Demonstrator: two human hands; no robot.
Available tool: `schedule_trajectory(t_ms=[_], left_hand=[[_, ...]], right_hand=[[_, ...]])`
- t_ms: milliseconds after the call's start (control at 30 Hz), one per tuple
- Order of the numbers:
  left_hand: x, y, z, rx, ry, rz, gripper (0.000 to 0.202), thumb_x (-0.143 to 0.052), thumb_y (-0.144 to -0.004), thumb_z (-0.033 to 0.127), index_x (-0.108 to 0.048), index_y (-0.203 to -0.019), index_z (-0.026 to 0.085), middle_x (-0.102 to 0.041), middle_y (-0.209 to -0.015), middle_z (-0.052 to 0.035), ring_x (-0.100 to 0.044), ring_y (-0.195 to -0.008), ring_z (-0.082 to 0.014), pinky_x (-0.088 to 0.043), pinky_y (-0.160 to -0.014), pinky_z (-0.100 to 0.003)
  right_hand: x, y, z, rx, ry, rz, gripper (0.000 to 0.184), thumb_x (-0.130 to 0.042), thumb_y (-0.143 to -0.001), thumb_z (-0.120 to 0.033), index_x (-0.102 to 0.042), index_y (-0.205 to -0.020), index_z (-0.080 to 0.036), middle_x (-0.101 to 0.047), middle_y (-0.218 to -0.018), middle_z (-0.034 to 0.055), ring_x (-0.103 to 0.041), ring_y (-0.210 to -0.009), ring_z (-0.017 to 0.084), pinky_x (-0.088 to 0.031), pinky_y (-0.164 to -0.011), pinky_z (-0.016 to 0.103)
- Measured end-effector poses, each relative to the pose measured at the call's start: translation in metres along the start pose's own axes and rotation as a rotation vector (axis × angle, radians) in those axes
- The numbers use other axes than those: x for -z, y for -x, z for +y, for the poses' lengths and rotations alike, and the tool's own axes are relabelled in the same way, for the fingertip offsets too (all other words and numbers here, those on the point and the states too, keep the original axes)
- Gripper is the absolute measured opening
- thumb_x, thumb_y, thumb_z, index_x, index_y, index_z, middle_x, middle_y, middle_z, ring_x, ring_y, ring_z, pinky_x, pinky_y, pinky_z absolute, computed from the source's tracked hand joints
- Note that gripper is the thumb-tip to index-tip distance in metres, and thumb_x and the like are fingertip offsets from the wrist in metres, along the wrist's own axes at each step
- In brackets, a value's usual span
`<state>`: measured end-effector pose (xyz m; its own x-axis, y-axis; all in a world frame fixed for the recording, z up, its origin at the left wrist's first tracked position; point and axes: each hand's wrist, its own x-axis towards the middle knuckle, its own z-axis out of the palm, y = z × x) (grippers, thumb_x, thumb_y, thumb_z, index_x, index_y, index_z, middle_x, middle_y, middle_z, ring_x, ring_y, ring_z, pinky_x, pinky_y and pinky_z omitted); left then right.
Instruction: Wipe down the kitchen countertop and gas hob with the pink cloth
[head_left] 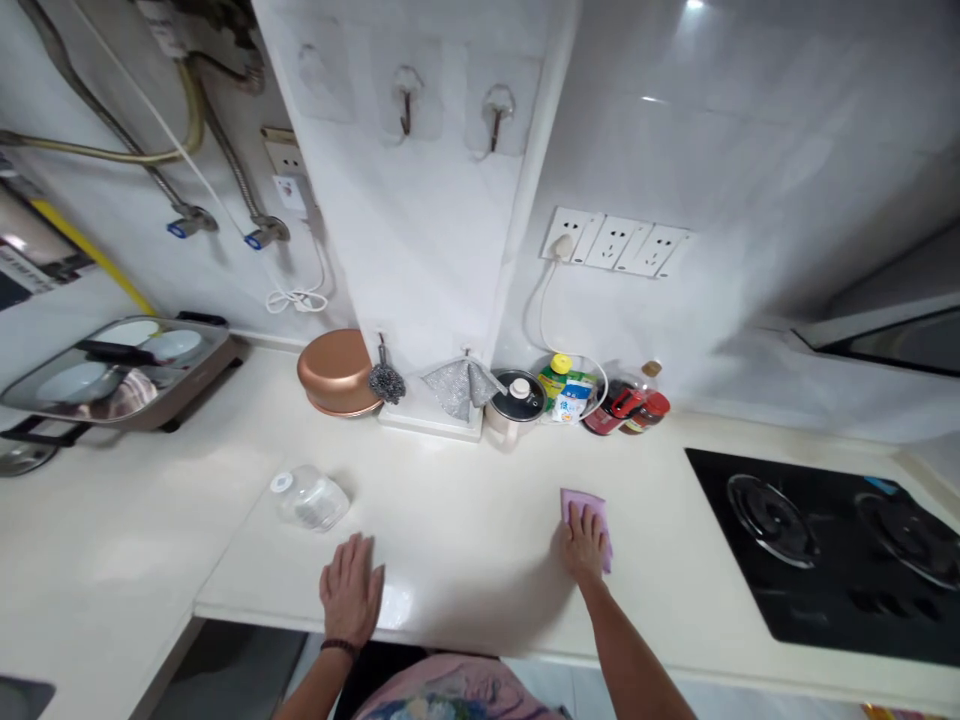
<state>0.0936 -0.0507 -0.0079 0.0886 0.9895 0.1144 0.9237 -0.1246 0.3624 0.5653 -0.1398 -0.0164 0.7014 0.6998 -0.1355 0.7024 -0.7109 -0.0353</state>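
My right hand [581,542] lies flat on a small purple cloth [591,508], pressing it onto the cream countertop [465,520] left of the stove. The fingers are stretched out over the cloth. My left hand [351,588] rests flat on the counter near its front edge, fingers together and extended, holding nothing. A clear plastic jar [309,497] with a white lid lies on its side just beyond the left hand.
A black gas stove [832,550] fills the right. Along the wall stand a copper pot [337,372], steel scrubber [385,381], grey rag [459,385], small lidded pot [516,400], bottles and jars [600,398]. A dish tray [120,370] sits at left.
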Motion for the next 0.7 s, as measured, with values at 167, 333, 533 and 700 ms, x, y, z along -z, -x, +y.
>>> schedule_trajectory(t_ms=[167, 333, 533, 700], left_hand=[[-0.008, 0.015, -0.015, -0.004, -0.049, 0.008, 0.056, -0.037, -0.101, 0.036, -0.051, -0.152, 0.019, -0.046, -0.162, -0.0121, -0.027, -0.157, -0.0266, -0.016, -0.129, -0.052], [-0.007, 0.011, -0.014, -0.047, -0.097, -0.02, 0.057, -0.039, -0.099, 0.035, -0.052, -0.151, 0.017, -0.045, -0.163, -0.0124, -0.028, -0.157, -0.0278, -0.016, -0.129, -0.053], [-0.004, 0.011, -0.012, -0.01, -0.103, -0.055, 0.057, -0.043, -0.097, 0.033, -0.053, -0.152, 0.021, -0.046, -0.162, -0.0108, -0.03, -0.156, -0.0277, -0.016, -0.129, -0.054], [-0.006, 0.011, -0.013, -0.027, -0.077, -0.04, 0.056, -0.045, -0.096, 0.034, -0.054, -0.15, 0.023, -0.047, -0.161, -0.0102, -0.031, -0.156, -0.0279, -0.016, -0.129, -0.053]], right_hand=[[0.023, -0.085, -0.065, 0.144, 0.01, -0.071, 0.064, -0.017, -0.103, -0.048, -0.027, -0.164, -0.031, -0.022, -0.172, 0.0061, -0.018, -0.158, 0.032, -0.022, -0.123, 0.054], [0.023, -0.122, -0.132, 0.261, 0.007, -0.077, 0.064, -0.016, -0.104, -0.049, -0.024, -0.165, -0.029, -0.017, -0.174, 0.009, -0.016, -0.158, 0.035, -0.02, -0.122, 0.06], [0.006, -0.083, -0.164, 0.429, 0.057, -0.079, 0.065, -0.022, -0.103, -0.047, -0.024, -0.165, -0.027, -0.019, -0.173, 0.0096, -0.014, -0.159, 0.036, -0.012, -0.125, 0.063], [-0.005, -0.031, -0.211, 0.616, 0.04, -0.193, 0.065, -0.027, -0.103, -0.051, -0.016, -0.165, -0.035, -0.011, -0.175, 0.0031, -0.011, -0.16, 0.034, -0.011, -0.126, 0.059]])
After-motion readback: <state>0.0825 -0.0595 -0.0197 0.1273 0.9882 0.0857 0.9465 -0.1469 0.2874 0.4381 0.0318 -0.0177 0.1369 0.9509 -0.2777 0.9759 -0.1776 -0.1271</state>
